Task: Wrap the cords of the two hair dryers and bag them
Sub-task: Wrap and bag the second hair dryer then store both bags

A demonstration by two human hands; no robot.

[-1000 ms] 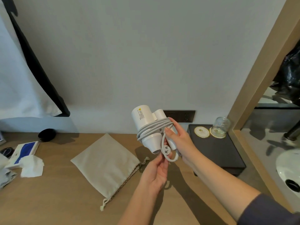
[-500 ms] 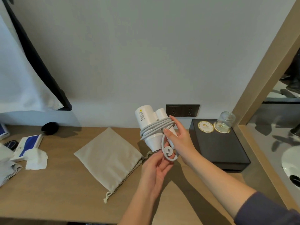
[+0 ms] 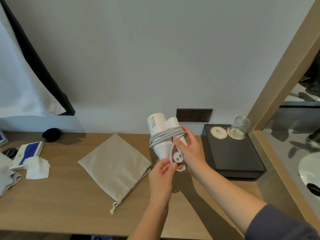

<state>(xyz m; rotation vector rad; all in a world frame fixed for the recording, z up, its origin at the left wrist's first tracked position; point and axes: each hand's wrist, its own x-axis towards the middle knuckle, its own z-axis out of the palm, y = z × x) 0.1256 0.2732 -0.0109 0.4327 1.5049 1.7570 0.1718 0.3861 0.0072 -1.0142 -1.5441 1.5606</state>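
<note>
A white folded hair dryer [image 3: 158, 129] is held up above the wooden counter, with its grey cord [image 3: 164, 135] coiled several times around body and handle. My right hand [image 3: 189, 149] grips the dryer from the right, thumb pressed on the coils. My left hand [image 3: 161, 175] pinches the last loop of cord just below the round white plug [image 3: 178, 158]. A beige drawstring bag [image 3: 115, 165] lies flat on the counter to the left of my hands, its mouth and drawstring toward the front edge. Only one dryer is in view.
A black tray [image 3: 233, 156] with two round coasters and an upturned glass [image 3: 240, 126] sits at the right. A dark double wall socket [image 3: 194, 115] is behind the dryer. Tissues [image 3: 37, 168], a blue-white box [image 3: 28, 153] and a black round object [image 3: 51, 135] lie at left. A sink [image 3: 310, 168] is far right.
The view has shifted slightly. My left hand has slid up to pinch the cord loop just under the plug, which now faces me. The dryer stays in my right hand.
</note>
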